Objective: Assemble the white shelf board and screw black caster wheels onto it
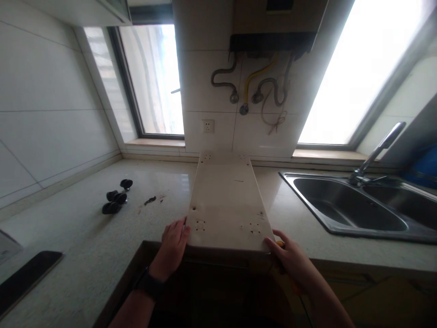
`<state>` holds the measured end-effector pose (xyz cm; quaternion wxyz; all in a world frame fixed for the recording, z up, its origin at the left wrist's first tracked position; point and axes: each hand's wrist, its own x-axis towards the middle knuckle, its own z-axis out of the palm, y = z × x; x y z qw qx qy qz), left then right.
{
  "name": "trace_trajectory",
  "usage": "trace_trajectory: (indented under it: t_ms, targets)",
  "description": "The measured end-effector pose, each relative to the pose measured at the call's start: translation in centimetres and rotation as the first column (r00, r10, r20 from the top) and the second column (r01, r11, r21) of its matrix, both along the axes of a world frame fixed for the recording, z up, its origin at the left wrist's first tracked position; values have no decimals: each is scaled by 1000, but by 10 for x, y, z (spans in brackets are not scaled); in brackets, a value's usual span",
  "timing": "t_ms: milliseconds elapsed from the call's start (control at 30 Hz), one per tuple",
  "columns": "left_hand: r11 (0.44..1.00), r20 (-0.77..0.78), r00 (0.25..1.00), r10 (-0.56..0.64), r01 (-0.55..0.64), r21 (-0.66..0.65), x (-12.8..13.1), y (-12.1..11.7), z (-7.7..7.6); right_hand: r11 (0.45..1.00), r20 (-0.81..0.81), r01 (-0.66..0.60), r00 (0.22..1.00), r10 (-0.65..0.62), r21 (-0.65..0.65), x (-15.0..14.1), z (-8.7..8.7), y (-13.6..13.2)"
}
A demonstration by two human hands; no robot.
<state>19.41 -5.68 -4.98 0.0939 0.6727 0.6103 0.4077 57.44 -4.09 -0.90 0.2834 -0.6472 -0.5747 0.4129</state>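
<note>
The undersides of both hands' fingers were hidden by the off-white, flat rectangular panel [225, 196], and an orange-and-black object [280, 244] under the right hand was mostly covered, too dark to identify. The space below the counter's front edge was nearly black, and the right side of the frame cut off the stainless-steel double-bowl sink [351, 207]. The pale speckled counter [164, 175] ran along the white tiled wall [205, 95] and turned forward at the left. Four small black round-topped pieces [118, 197] stood toward its back left corner, with dark crumbly debris [150, 200] between them and the panel; a long dark flat strip [29, 278] lay at the left. Bright windows flanked a wall-mounted heater [276, 27] with bent pipes, above a white socket [208, 126]. The panel reached from the counter's back edge to its front edge, left of the sink. Its smooth face bore clusters of small holes near the corners, larger single holes and a short dark mark. The left hand [174, 243] held its near left edge, fingers close together; the right hand [287, 253] held its near right corner, thumb on top.
</note>
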Motion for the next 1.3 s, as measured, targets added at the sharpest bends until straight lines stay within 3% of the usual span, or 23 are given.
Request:
trace_trajectory:
  t_ms: [267,767,933,1100,1300]
  targets:
    - [1000,90,995,31,-31,-5,6,1,-20,997,22,38,999,-40,72,1,-10,1]
    - [998,111,994,24,-17,-63,5,0,-12,998,-210,-52,976,57,31,4,-21,-1]
    - [996,143,989,27,-15,-86,5,-1,-10,998,-211,-59,975,65,37,5,-23,-2]
    - [996,133,991,22,-11,-83,5,0,-10,999,-233,-31,972,37,29,2,-27,-4]
    - [997,92,996,23,-16,-72,5,-1,-13,999,-224,30,974,-26,16,-3,-19,-10]
